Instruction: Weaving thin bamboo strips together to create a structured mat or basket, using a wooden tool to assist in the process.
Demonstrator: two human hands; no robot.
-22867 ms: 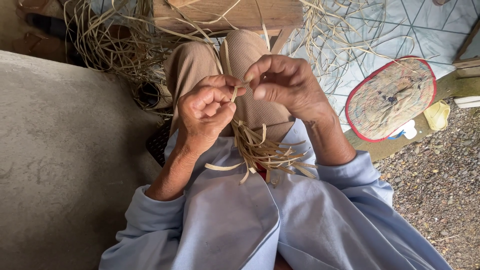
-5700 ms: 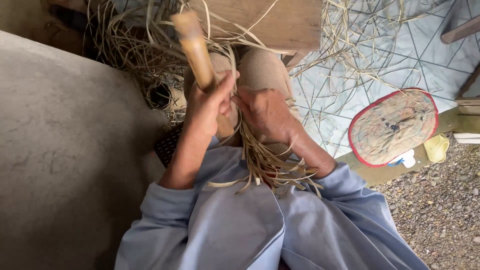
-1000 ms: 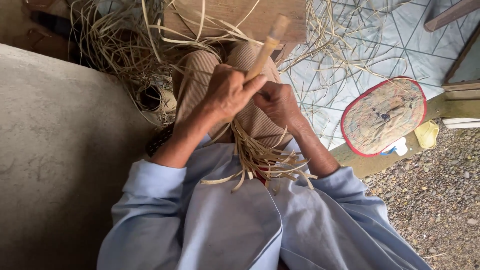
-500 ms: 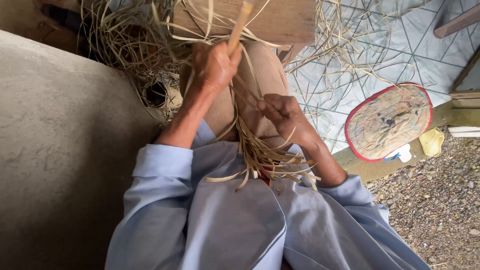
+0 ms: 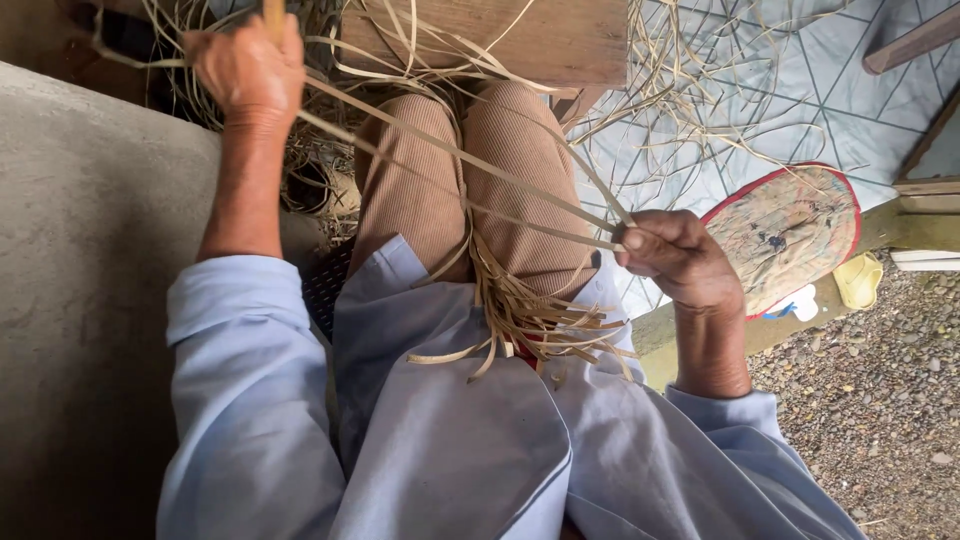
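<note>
Thin bamboo strips (image 5: 470, 165) are running taut between the two hands, crossing above the knees. The left hand (image 5: 248, 68) is closing tightly around a pale stick-like handle (image 5: 273, 14) at the far end of the strips, arm stretched away from the body. The right hand (image 5: 672, 258) is pinching the near ends between thumb and fingers, close to the lap. Just below the right hand, a bundle of loose strips (image 5: 530, 325) is lying across the blue shirt. Beyond the left hand, a tangle of shavings (image 5: 330, 170) is piling up beside a wooden plank (image 5: 520, 40). To the outside of the right hand, a red-rimmed woven fan (image 5: 790, 235) is resting on the floor. Pulled this tight, a strip could snap or slip through the pinch, and its edge could cut the fingers.
</note>
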